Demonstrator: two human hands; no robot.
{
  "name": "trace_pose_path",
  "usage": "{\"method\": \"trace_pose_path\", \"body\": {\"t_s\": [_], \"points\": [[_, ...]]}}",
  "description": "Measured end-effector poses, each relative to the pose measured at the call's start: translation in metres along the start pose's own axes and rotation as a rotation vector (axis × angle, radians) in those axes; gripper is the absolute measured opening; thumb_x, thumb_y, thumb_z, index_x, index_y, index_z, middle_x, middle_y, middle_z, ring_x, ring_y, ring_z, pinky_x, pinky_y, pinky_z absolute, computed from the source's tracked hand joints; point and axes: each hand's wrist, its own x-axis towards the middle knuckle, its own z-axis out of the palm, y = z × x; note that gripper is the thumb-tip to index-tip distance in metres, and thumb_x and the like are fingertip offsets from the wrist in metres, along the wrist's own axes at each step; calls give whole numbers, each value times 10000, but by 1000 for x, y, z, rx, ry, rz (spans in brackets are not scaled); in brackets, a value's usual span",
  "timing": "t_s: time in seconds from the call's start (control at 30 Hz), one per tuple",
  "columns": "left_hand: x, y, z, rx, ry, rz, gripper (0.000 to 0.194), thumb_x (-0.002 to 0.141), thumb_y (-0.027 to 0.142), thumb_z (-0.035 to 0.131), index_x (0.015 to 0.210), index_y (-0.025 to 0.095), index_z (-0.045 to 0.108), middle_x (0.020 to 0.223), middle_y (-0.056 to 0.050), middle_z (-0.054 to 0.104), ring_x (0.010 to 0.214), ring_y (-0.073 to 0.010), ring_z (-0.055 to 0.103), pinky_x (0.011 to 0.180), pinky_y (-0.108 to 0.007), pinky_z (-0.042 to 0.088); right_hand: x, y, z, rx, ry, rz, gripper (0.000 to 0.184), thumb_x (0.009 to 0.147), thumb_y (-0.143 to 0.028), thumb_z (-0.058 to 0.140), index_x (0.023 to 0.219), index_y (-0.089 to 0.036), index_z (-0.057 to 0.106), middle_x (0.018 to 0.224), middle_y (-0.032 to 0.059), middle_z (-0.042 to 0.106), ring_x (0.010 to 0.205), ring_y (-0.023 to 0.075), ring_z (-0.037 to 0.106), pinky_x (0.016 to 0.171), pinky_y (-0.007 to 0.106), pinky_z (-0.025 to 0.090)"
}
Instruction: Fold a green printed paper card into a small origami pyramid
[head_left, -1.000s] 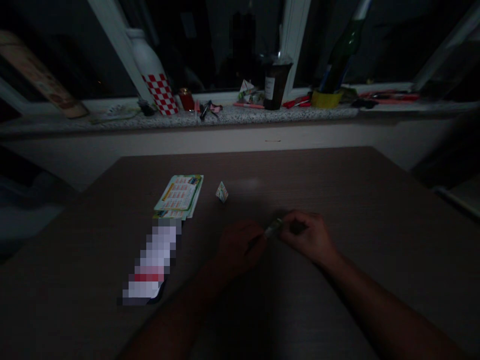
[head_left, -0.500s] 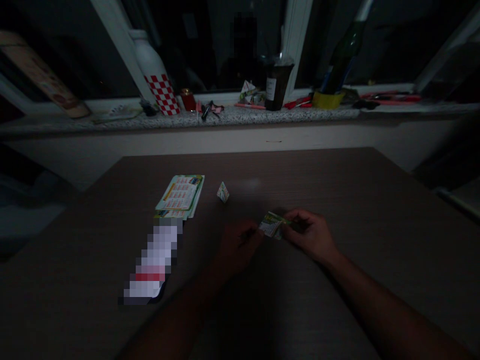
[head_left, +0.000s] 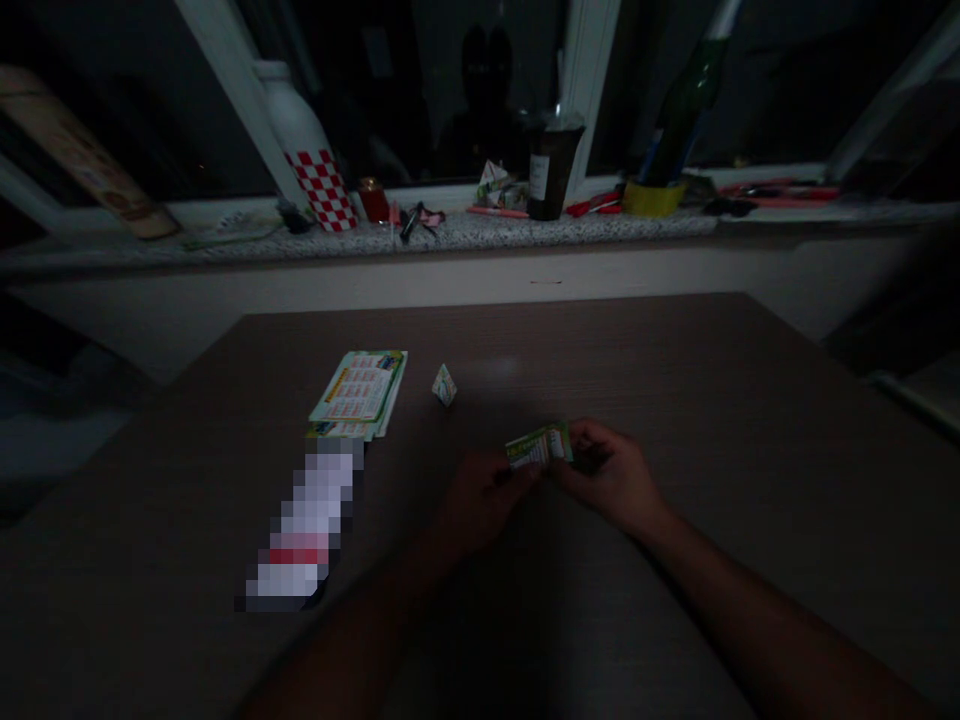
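Observation:
Between my two hands is a small folded piece of printed paper (head_left: 541,446), green and white with a crease near its middle. My left hand (head_left: 484,500) pinches its left and lower edge with thumb and fingers. On the other side, my right hand (head_left: 611,472) grips the right end, fingers behind and thumb in front. A small folded paper piece (head_left: 444,386) with a pointed top stands on the table beyond my left hand. Further left lies a stack of printed calendar sheets (head_left: 361,388). Dim light hides the fingertips in part.
A phone (head_left: 304,525) with a blurred screen lies left of my left forearm on the wooden table (head_left: 712,400). Along the granite windowsill (head_left: 480,235) stand a checkered bottle (head_left: 319,170), a dark drink cup (head_left: 551,170), a green bottle (head_left: 686,100) and yellow tape (head_left: 652,199).
The paper has turned in my hands, and its right part now stands up at an angle to the left part. My left thumb has slid right along the lower edge.

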Motion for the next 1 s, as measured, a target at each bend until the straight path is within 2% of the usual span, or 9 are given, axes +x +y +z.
{"method": "trace_pose_path", "body": {"t_s": [0.2,0.37,0.47,0.63,0.73,0.87,0.93,1.0], "points": [[-2,4,1,194,31,23,419,846,473,490,661,135,655,530,18,515,516,-112,463,487,-218,279,3,9,-4,-160,78,-46,90,653,-168,663,734,-187,629,641,-10,650,579,130,606,558,223,481],[-3,4,-1,127,54,-28,427,848,481,493,686,131,675,552,6,563,518,-115,488,493,-221,307,9,7,-13,-210,111,-29,79,630,-165,631,707,-177,643,634,0,663,575,141,621,570,239,502],[-3,4,-2,-2,66,-46,423,851,481,500,698,127,675,577,-5,588,535,-119,510,520,-225,343,10,3,-15,-104,141,46,110,640,-201,636,744,-168,653,653,21,677,579,151,633,568,255,517],[-1,1,2,-109,59,-38,402,842,470,521,682,127,655,578,-4,582,529,-114,494,514,-225,338,4,0,0,186,-1,71,242,687,-220,658,924,-184,627,826,59,724,728,176,677,658,283,541],[-1,0,4,-71,59,-33,409,833,481,532,669,127,654,557,8,561,525,-109,480,505,-219,318,2,2,6,203,-25,83,199,696,-197,659,892,-188,622,801,47,718,719,172,673,656,279,534],[-2,2,2,-59,66,-54,420,830,495,537,666,129,664,552,7,573,516,-105,488,498,-215,321,8,8,-2,83,96,70,152,663,-178,661,812,-176,630,676,15,661,590,141,620,556,247,492],[-2,3,1,-97,70,-72,419,824,493,546,663,126,669,561,-5,594,524,-111,512,513,-219,350,10,10,-8,62,156,65,123,674,-193,646,792,-175,620,658,10,639,572,137,606,544,249,487],[-1,4,1,-177,73,-99,409,807,482,569,644,119,661,560,-16,607,516,-113,526,523,-224,376,10,9,-12,49,167,27,159,698,-201,633,854,-178,614,683,13,639,595,144,614,575,266,506]]}}
